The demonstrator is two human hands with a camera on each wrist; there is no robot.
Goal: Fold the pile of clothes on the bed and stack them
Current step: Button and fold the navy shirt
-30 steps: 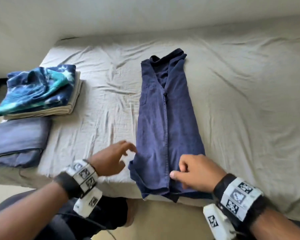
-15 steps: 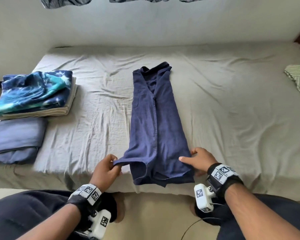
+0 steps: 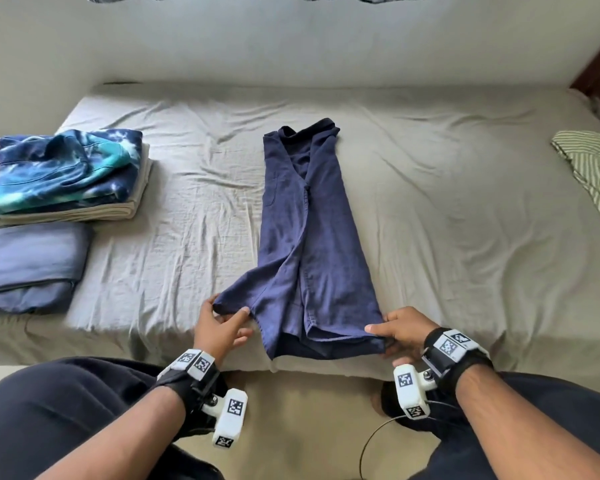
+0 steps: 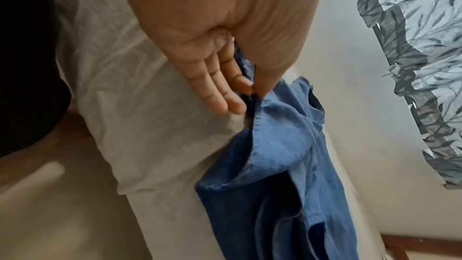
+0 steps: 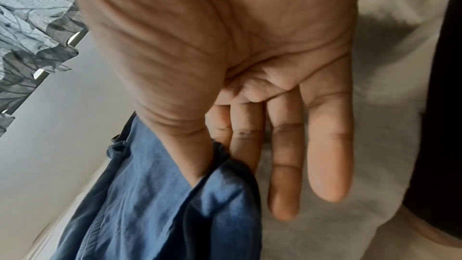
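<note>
Both hands have hold of the navy shirt (image 3: 312, 237) at its near hem. My left hand (image 3: 219, 329) pinches a corner flap that sticks out to the left of the shirt's body, thumb on one side and fingertips on the other; from the left wrist camera I see the cloth (image 4: 282, 145) caught between thumb and forefinger, the other fingers lying straight alongside. My right hand (image 3: 400, 329) pinches the near right corner of the hem, thumb on top of the fabric. The right wrist camera shows the thumb pressed into the blue cloth (image 5: 162, 205) with the forefinger behind it, and the remaining fingers extended and holding nothing.

The shirt lies lengthwise down the middle of the bed (image 3: 465, 220), sides folded in to a narrow strip, collar at the far end, hem at the near edge of the mattress. On the left side of the bed sits a tie-dye garment (image 3: 63, 168) on top of a folded cream piece (image 3: 94, 213), with a folded blue stack (image 3: 28, 265) just in front of them. A striped green cloth (image 3: 593, 168) lies at the far right edge.
</note>
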